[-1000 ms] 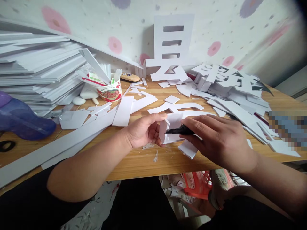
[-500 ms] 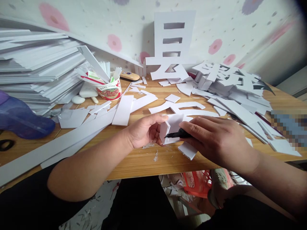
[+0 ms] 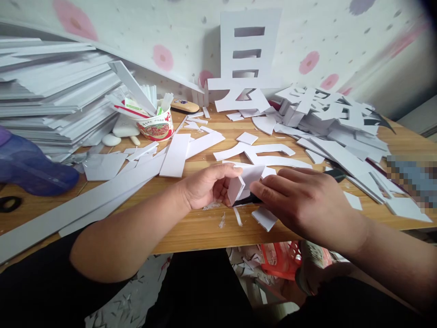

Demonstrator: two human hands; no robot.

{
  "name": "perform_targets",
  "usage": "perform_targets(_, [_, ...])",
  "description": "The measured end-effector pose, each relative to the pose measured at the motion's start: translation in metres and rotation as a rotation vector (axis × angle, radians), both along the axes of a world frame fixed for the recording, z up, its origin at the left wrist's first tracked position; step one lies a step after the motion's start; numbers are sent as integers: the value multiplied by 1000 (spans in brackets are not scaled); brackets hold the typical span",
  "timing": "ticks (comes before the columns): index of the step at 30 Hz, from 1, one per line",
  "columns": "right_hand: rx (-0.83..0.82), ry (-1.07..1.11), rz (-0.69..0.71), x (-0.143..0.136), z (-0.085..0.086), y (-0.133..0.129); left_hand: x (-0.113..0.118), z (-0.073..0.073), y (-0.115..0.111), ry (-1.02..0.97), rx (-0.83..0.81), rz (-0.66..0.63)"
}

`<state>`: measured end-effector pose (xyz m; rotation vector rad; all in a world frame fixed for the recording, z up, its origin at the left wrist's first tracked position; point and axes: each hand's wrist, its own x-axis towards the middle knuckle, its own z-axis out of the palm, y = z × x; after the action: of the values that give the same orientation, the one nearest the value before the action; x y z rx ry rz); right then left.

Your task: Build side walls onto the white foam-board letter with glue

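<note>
My left hand (image 3: 211,186) is closed on a white foam board piece (image 3: 251,175) with a bent-up corner or joined side panel, thumb on its top edge. In my right hand (image 3: 302,200) is a black craft knife (image 3: 251,199); its dark tip lies at the lower edge of the piece, and my fingers cover most of the handle. A thin white strip (image 3: 238,216) hangs or lies just under the tip. Close to my right fingers, a small white foam board block (image 3: 264,218) rests on the wooden table (image 3: 198,232). Curved white cut-outs (image 3: 273,159) lie beyond my hands.
A white cut-out character (image 3: 228,45) stands against the patterned wall. Stacked white boards (image 3: 41,91) fill the left, near a paper noodle cup (image 3: 159,127) of strips and a blue bottle (image 3: 37,164). White pieces (image 3: 341,146) pile up at right. A red basket (image 3: 282,262) sits below.
The knife has moved down from the inner face of the held piece to its lower edge. A thin white strip now shows beneath. My left hand stays nearly still.
</note>
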<state>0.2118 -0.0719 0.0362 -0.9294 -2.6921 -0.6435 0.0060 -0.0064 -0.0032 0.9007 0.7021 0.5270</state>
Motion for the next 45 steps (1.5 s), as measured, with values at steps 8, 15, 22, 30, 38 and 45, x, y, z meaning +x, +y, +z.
perform_targets(8, [-63,3,26,-2,1,3,-1,-4,3,28,-14,-46])
perform_targets(15, [-24,121,106,17,8,5,-6,-3,4,-46,-45,-59])
perform_targets(22, [-104,23,-17,9,10,4,-5,-1,4,-74,-104,-80])
perform_targets(30, [-210,2,-81,-3,13,1,-5,-1,2,-79,-84,-60])
perform_targets(38, [-258,51,-68,-7,16,8,-5,-5,4,-72,-104,-94])
perform_targets(45, [-196,99,-59,-7,15,6,-6,-3,4,-66,-110,-94])
